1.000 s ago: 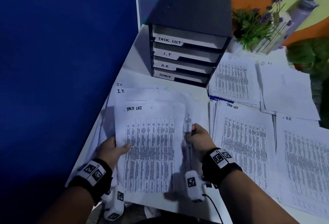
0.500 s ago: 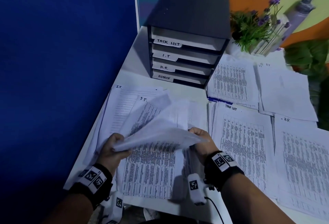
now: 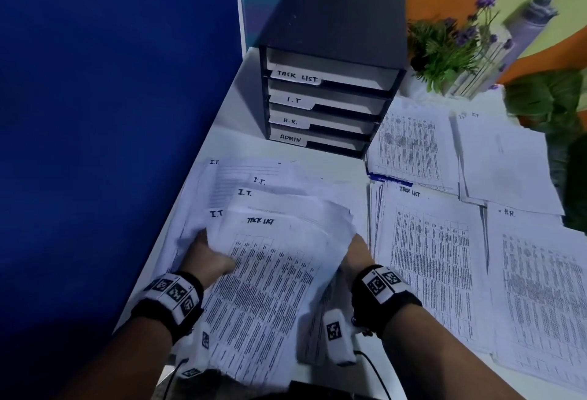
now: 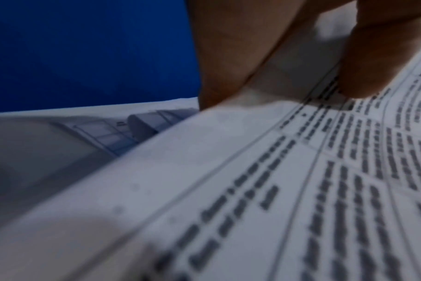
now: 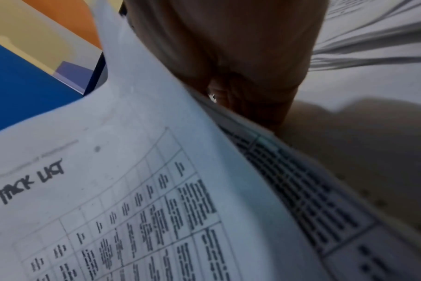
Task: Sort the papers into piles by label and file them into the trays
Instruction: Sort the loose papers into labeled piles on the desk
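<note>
Hands nearest: left hand (image 3: 206, 256) grips left edge of sheet headed "TASK LIST" (image 3: 270, 279), thumb on top; right hand (image 3: 357, 255) at its right edge, fingers hidden under paper, grip unclear. Sheet lifted, curling, over loose stack marked "I.T." (image 3: 254, 183). Right of it, flat on white desk (image 3: 228, 132): pile headed "TASK LIST" (image 3: 428, 240), pile marked "H.R." (image 3: 540, 272). Farther back, black tray unit (image 3: 330, 59), slots tagged TASK LIST, I.T, H.R., ADMIN top to bottom. Beyond, plant with purple flowers (image 3: 451, 43).
</note>
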Demonstrator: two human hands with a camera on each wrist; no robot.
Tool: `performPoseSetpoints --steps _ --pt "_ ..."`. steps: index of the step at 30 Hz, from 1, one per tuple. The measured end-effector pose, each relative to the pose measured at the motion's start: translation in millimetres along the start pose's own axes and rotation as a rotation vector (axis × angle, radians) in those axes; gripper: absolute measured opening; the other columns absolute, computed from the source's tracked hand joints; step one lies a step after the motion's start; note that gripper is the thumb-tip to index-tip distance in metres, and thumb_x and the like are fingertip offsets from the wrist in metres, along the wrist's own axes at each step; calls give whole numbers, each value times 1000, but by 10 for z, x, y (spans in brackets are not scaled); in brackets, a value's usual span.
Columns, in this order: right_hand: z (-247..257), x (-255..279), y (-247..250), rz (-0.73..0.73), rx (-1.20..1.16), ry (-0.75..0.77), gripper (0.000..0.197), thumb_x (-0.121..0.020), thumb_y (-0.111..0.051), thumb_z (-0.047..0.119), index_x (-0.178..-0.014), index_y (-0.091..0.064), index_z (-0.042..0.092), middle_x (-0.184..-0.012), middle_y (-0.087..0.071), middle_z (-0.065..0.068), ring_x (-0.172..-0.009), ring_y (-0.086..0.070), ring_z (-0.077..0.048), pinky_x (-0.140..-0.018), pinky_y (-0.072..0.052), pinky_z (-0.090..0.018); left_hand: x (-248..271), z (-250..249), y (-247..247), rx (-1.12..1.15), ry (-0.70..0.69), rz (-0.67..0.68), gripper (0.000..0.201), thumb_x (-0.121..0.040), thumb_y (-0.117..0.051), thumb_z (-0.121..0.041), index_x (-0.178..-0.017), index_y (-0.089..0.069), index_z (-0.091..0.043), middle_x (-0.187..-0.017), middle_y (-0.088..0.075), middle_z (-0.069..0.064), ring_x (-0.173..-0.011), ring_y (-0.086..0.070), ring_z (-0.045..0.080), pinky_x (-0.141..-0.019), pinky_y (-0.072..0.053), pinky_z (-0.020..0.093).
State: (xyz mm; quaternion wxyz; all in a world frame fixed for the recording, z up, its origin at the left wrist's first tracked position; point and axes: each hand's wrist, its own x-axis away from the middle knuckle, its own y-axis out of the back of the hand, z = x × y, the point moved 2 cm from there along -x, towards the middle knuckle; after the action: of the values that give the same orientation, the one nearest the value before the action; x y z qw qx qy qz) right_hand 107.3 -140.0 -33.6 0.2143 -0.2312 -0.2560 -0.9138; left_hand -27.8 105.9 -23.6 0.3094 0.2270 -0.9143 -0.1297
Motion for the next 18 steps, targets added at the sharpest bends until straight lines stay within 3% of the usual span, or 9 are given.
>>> performPoseSetpoints --steps 2,6,8,9,11,12,14,16,18 --pt "30 7 -14 51 -91 10 29 -90 -60 -1 -69 -54 18 -67 -56 3 -66 -48 -13 -63 -45 -27 19 44 -28 6 -3 22 42 -58 -70 7 -95 -61 -11 -78 -67 8 -76 -65 24 -62 -50 29" --pt "104 44 28 42 -385 36 13 -90 -58 -5 -94 -62 7 -76 -65 -5 -73 -59 -15 -62 -51 -17 81 168 -40 -3 -76 53 32 -77 -76 -6 -103 -64 -19 -93 -72 -1 -91 -68 17 -83 -53 34" --pt "159 78 26 63 -406 58 19 -91 -57 -5 -97 -65 11 -72 -70 1 -69 -64 -14 -60 -53 -19 43 226 2 -10 -91 -22 30 -82 -74 -12 -110 -64 -20 -101 -72 -2 -96 -67 18 -90 -52 40" --pt "188 101 7 84 -463 59 20 -91 -57 -4 -97 -68 12 -74 -70 -3 -68 -63 -19 -61 -53 -25 27 239 42 -9 -97 -77 33 -84 -72 -11 -114 -61 -18 -104 -70 0 -98 -66 20 -90 -51 40" --pt "196 75 -45 121 -539 64 18 -94 -56 3 -98 -69 14 -82 -56 -15 -72 -48 -27 -63 -46 -31 -12 253 161 40 -109 -199 46 -85 -68 -1 -125 -50 -15 -112 -65 4 -101 -61 24 -90 -46 37" --pt "186 48 -69 105 -521 52 19 -96 -52 4 -102 -67 13 -84 -49 -15 -71 -41 -26 -62 -44 -29 -25 262 228 88 -111 -247 56 -84 -66 4 -132 -44 -14 -115 -61 5 -102 -59 24 -90 -45 38" --pt "185 -17 -112 65 -441 19 24 -98 -47 0 -113 -63 10 -84 -51 -10 -65 -44 -20 -63 -44 -27 -47 319 367 100 -72 -315 62 -86 -64 6 -139 -38 -12 -118 -58 6 -102 -56 23 -90 -44 38" --pt "199 -95 -167 11 -295 9 35 -95 -50 3 -129 -55 12 -82 -57 -4 -68 -53 -16 -68 -46 -27 -72 412 462 13 4 -346 48 -90 -61 0 -134 -45 -7 -118 -60 12 -100 -56 26 -90 -44 38" --pt "261 -114 -208 -51 -124 -15 43 -94 -53 13 -136 -44 17 -83 -56 0 -80 -57 -20 -77 -45 -27 -103 519 494 -42 59 -337 42 -92 -58 -2 -132 -48 -4 -122 -60 16 -106 -57 31 -94 -43 40"
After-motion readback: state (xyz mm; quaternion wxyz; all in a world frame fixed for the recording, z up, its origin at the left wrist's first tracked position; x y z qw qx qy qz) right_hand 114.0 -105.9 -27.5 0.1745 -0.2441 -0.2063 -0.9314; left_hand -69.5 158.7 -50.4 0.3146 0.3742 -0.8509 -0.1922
